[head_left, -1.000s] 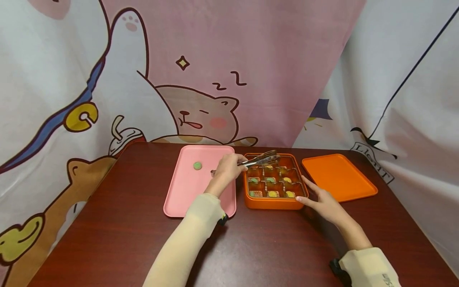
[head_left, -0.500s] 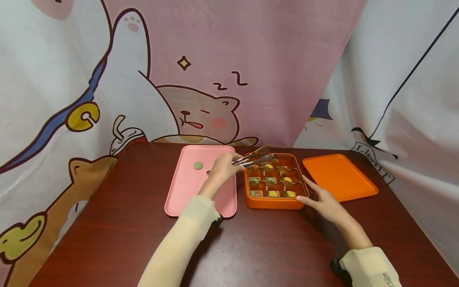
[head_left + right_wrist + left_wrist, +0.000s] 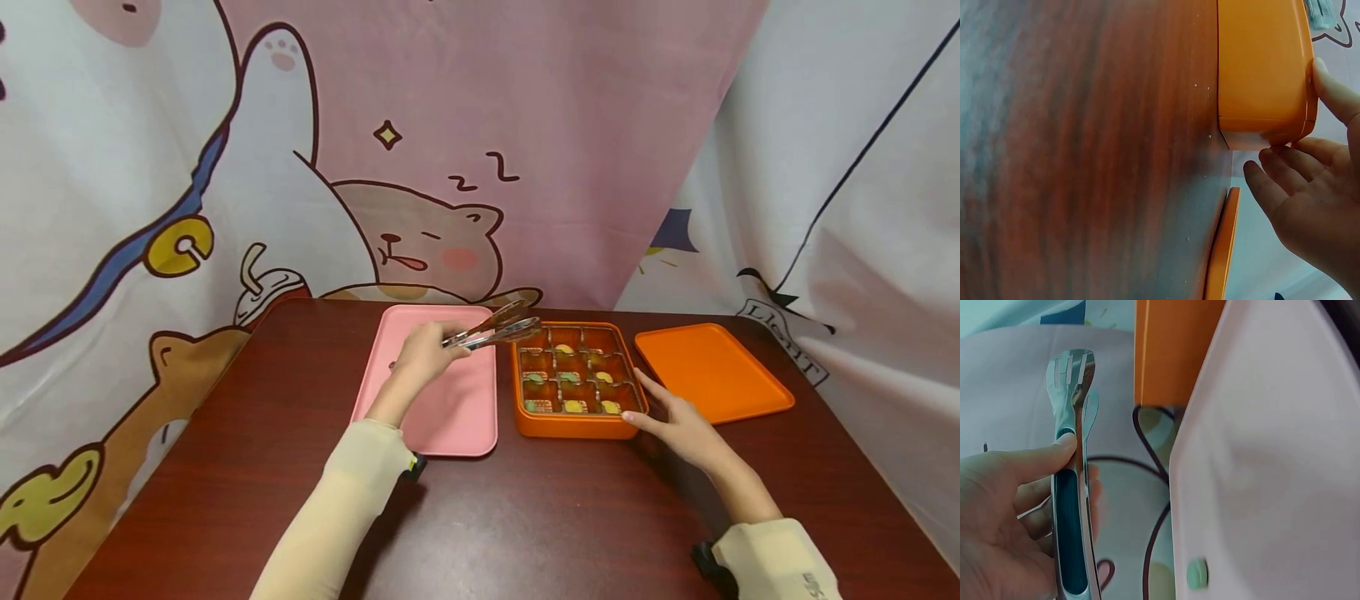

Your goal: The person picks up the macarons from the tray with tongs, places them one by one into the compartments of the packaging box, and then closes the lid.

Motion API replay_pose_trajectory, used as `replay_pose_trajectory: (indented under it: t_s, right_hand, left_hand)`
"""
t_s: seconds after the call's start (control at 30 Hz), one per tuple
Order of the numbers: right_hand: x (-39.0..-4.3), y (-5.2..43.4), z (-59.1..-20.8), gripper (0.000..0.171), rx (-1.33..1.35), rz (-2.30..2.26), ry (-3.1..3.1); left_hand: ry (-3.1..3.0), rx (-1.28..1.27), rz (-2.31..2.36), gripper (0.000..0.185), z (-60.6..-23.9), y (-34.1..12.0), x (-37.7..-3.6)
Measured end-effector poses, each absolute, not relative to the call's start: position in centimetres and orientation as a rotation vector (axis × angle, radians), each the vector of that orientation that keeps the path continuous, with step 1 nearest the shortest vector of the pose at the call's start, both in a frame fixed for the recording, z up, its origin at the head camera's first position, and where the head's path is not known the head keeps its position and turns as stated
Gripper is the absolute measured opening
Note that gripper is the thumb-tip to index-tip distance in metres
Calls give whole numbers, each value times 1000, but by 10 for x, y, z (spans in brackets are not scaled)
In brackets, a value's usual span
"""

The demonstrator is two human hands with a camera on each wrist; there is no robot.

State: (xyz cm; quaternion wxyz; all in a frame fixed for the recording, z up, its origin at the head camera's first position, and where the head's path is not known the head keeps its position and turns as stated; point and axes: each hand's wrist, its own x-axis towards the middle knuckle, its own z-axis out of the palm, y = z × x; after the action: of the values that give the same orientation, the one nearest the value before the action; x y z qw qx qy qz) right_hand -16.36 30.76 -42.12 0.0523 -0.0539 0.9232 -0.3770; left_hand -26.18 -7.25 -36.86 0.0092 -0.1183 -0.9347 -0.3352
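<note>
My left hand holds a pair of metal tongs above the pink tray. The tong tips point right, stand apart and have nothing between them. A small round green piece lies on the tray in the left wrist view; in the head view my left hand hides it. At the near right corner of the orange box, my right hand touches with the thumb at the rim and fingertips along the side. In the right wrist view these right fingers are mostly straight and spread.
Inside the box, a divided insert has several compartments, many holding small yellow pieces or green pieces. A flat orange lid lies right of the box on the dark wood table. A printed curtain hangs behind.
My left hand has moved left with the tongs, from over the box to over the pink tray, and now covers the green piece in the head view. My right hand stays put.
</note>
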Motion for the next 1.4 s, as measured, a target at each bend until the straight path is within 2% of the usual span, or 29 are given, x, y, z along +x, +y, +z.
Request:
replay_pose_trajectory:
  t_s: [0.3, 0.77, 1.4]
  right_hand:
    - [-164, 312, -420, 87, -167, -1135, 2807]
    - [-164, 312, -420, 86, -177, -1144, 2799]
    - [-164, 311, -424, 85, -200, -1138, 2812]
  left_hand:
    - [-2923, -305, -1035, 36, -374, -118, -256]
    - [-2988, -70, -958, 42, -385, -178, -246]
    - [-3023, 10, -880, 39, -401, -205, -245]
